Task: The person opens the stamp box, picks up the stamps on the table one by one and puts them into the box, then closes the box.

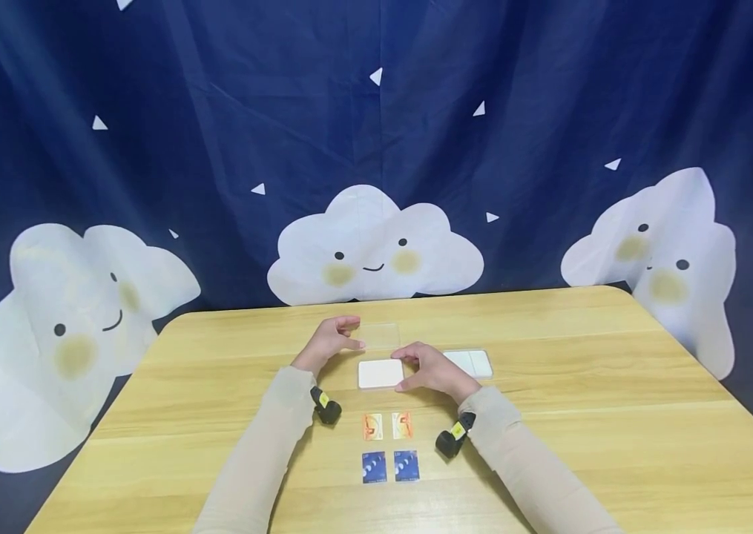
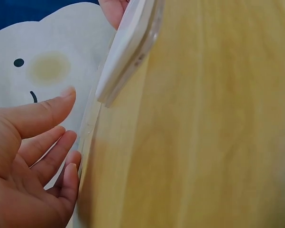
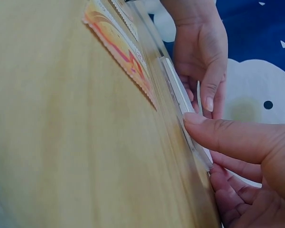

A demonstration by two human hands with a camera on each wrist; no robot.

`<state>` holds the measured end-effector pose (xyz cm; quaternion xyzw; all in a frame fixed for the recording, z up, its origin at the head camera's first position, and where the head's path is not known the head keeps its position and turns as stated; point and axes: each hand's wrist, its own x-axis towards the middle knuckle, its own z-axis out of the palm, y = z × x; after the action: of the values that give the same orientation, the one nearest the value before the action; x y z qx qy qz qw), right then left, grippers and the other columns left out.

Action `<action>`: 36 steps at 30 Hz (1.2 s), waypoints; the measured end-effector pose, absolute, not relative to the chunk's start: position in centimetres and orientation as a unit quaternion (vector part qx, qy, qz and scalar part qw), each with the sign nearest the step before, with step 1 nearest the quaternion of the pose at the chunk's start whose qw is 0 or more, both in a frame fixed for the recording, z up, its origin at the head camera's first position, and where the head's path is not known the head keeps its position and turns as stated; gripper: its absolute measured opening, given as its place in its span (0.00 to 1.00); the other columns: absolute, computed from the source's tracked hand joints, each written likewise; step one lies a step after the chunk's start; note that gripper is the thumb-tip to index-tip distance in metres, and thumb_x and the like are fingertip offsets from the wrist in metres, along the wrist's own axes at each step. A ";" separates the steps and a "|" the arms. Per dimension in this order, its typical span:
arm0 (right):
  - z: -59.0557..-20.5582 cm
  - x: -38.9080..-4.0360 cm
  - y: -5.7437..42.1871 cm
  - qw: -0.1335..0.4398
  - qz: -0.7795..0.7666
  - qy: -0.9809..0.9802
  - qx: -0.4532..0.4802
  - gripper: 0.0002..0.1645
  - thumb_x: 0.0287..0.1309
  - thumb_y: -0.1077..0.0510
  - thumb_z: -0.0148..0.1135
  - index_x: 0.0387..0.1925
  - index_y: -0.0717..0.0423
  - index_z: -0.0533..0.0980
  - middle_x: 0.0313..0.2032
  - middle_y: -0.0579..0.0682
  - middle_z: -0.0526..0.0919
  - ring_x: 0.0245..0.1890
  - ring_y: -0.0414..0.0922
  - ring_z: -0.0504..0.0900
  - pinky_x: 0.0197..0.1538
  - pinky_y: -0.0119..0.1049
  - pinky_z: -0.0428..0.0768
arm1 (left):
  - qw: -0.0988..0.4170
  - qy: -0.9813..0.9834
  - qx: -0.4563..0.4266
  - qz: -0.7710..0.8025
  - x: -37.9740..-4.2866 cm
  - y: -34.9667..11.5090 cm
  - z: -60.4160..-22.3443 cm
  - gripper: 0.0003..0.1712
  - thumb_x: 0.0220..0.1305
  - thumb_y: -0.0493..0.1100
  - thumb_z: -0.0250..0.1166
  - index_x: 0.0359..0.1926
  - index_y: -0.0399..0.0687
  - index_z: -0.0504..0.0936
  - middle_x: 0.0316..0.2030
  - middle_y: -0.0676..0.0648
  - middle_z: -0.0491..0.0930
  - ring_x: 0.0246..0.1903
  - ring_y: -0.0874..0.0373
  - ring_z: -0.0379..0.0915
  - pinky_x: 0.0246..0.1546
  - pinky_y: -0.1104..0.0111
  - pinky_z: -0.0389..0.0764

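My right hand point(image 1: 432, 369) pinches the right end of a shallow clear case with a white card point(image 1: 380, 374) in it, thumb on the near side and fingers on the far side. In the right wrist view, the case point(image 3: 178, 95) shows nearly edge-on under that thumb. Beyond it lies a flat, clear plastic rectangle point(image 1: 379, 335), possibly a lid. At its left end is my left hand point(image 1: 332, 341), thumb and fingers spread apart. The left wrist view shows nothing between the left hand's point(image 2: 38, 156) thumb and fingers; whether the fingertips touch the plastic, I cannot tell.
Partly behind my right hand lies a second clear case point(image 1: 472, 363) with white inside and a dividing line. Nearer me are two orange stamps point(image 1: 372, 427) side by side, then two blue stamps point(image 1: 374, 467). A dark blue curtain point(image 1: 376, 133) hangs behind the wooden table point(image 1: 583, 445).
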<state>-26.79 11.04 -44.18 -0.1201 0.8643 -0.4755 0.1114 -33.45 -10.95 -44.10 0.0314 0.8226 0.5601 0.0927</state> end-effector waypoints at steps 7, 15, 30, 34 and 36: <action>-44.2 -26.9 11.1 0.116 -0.484 0.858 -0.127 0.33 0.37 0.63 0.77 0.51 0.58 0.77 0.51 0.54 0.76 0.54 0.52 0.72 0.61 0.48 0.67 | 0.094 0.820 0.039 0.564 -33.2 -10.9 -43.9 0.35 0.48 0.30 0.70 0.60 0.38 0.72 0.60 0.41 0.72 0.55 0.45 0.67 0.58 0.57 0.68; -43.7 -27.1 11.4 0.130 -0.485 0.852 -0.146 0.34 0.40 0.60 0.76 0.53 0.60 0.76 0.49 0.52 0.78 0.51 0.49 0.74 0.59 0.47 0.69 | 0.088 0.821 0.045 0.563 -32.7 -10.7 -43.6 0.35 0.49 0.30 0.69 0.61 0.37 0.71 0.59 0.41 0.73 0.53 0.45 0.68 0.56 0.59 0.69; -42.5 -27.3 12.7 0.129 -0.484 0.853 -0.147 0.34 0.43 0.61 0.74 0.55 0.62 0.74 0.52 0.56 0.78 0.53 0.52 0.74 0.61 0.47 0.68 | 0.082 0.830 0.057 0.548 -31.5 -9.8 -41.8 0.32 0.51 0.33 0.69 0.60 0.39 0.73 0.56 0.43 0.76 0.52 0.48 0.69 0.53 0.61 0.71; -42.3 -27.2 13.4 0.127 -0.487 0.852 -0.145 0.34 0.44 0.62 0.73 0.56 0.63 0.73 0.53 0.57 0.77 0.55 0.54 0.73 0.61 0.49 0.67 | 0.090 0.829 0.069 0.548 -31.1 -9.2 -41.3 0.33 0.51 0.33 0.69 0.60 0.40 0.72 0.57 0.44 0.75 0.54 0.46 0.69 0.53 0.60 0.71; -42.2 -27.2 13.8 0.126 -0.484 0.854 -0.142 0.34 0.45 0.62 0.73 0.56 0.62 0.73 0.54 0.57 0.77 0.55 0.54 0.72 0.62 0.49 0.67 | 0.093 0.830 0.075 0.545 -31.0 -8.9 -41.1 0.33 0.51 0.34 0.69 0.61 0.42 0.72 0.57 0.45 0.75 0.55 0.46 0.68 0.53 0.61 0.71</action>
<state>-27.18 13.78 -42.17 -0.1422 0.8542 -0.4838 0.1264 -31.03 -8.91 -41.09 0.0751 0.8298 0.5450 0.0934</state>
